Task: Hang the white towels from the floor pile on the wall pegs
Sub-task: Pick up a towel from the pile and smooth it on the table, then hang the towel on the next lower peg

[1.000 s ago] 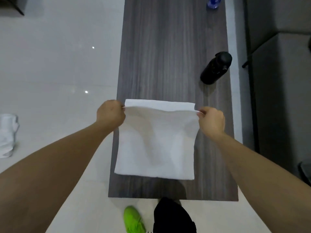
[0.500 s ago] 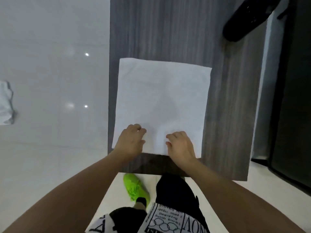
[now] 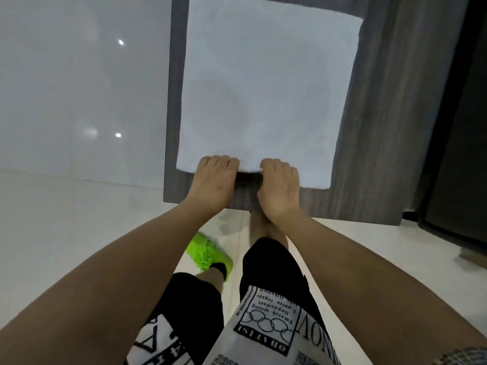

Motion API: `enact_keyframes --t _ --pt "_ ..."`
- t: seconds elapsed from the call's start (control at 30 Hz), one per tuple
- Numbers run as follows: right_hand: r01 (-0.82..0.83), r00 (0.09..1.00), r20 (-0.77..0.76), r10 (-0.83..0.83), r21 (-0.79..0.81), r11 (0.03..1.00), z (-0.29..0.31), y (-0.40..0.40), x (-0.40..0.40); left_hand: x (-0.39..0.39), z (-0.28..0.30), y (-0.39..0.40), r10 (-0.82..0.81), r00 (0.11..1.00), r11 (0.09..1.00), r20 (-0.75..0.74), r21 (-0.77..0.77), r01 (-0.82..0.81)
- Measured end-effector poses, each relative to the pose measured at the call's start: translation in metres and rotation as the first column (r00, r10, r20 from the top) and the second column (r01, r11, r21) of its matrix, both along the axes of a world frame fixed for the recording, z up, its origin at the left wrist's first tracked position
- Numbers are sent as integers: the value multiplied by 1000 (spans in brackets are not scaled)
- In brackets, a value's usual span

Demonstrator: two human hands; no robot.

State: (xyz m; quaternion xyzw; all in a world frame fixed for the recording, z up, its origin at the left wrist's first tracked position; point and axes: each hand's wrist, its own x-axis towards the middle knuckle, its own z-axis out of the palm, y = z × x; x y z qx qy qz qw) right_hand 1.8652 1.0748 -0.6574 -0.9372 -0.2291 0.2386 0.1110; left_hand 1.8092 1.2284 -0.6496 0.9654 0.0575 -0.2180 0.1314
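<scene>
Since half a sec ago you've leaned in: the towel (image 3: 266, 96) fills more of the view, and both hands have slid back off the cloth to its near hem. The black bottle at 1 o'clock has gone out of shot, and so has the white heap out on the floor at 9 o'clock.

Right now the towel lies flat on the tabletop (image 3: 390, 122), one square-ish white sheet, far edge at 12 o'clock, near hem at 6. Your left hand (image 3: 214, 180) sits at the hem's 7 o'clock stretch, fingers curled over the edge; your right hand (image 3: 279, 188) is just beside it toward 5 o'clock, fingers curled on the hem too. Between them the hem looks lifted off the wood w/ a dark gap under it, so I'd call both hands gripping cloth, narrow set, not wide.

Looks like you're picking it up or folding it, prob. to carry to a peg. No pegs in shot. Tip: hands are close together, so the outer corners will droop; spread toward the corners before lifting, keep the hem level. Green shoe (image 3: 210, 255) and the floor (image 3: 79, 101) sit below at 6–9 o'clock.
</scene>
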Motion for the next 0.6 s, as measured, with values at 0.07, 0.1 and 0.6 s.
enact_keyframes --t 0.07,0.1,0.6 --pt "84 992 -92 -82 14 996 23 0 -9 -10 24 1 45 999 998 -22 -45 -46" --pt "107 985 -136 -103 22 994 38 2 -14 -16 40 3 94 995 991 -23 -96 -96" --pt "-417 906 267 330 415 809 435 211 -71 -153 438 216 229 810 927 539 133 -351"
